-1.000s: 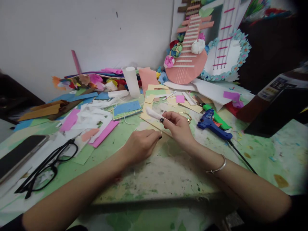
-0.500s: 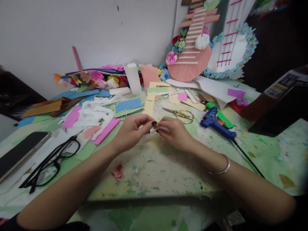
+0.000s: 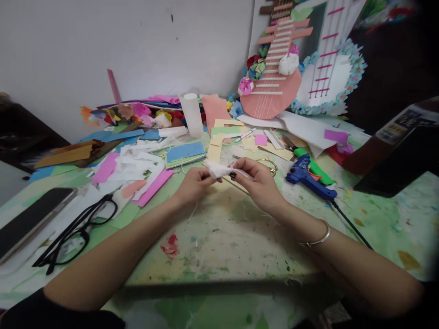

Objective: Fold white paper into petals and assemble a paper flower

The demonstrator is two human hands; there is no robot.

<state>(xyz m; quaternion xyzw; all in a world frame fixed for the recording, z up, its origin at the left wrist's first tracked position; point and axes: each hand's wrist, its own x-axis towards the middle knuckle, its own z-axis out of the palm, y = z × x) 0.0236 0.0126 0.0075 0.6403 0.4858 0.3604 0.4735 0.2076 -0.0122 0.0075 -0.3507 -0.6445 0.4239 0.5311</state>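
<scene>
A gathered piece of white crepe paper [image 3: 217, 169] is held between my two hands above the table. My left hand [image 3: 195, 185] pinches its lower left side. My right hand [image 3: 259, 183] is closed on its narrow, twisted right end, thumb and fingers together. A thin light-brown stick [image 3: 236, 186] slants down to the right below the paper, close to both hands; how it is gripped is hidden. A fine white thread [image 3: 193, 212] hangs under my left hand. Just behind my right hand lie gold-handled scissors [image 3: 270, 165], partly covered by it.
A blue glue gun [image 3: 310, 180] lies to the right, its cable running forward. Glasses [image 3: 78, 233] and a phone [image 3: 34, 219] lie at left among paper scraps. Stacked blue and green paper [image 3: 185, 153], a white roll [image 3: 192, 116] and a paper-made pink instrument [image 3: 274, 91] are behind. A bottle [image 3: 394, 132] stands right.
The white paper has come up into view between my hands, with the stick below it. My right hand has shifted right, now covering more of the scissors. The view has tilted slightly.
</scene>
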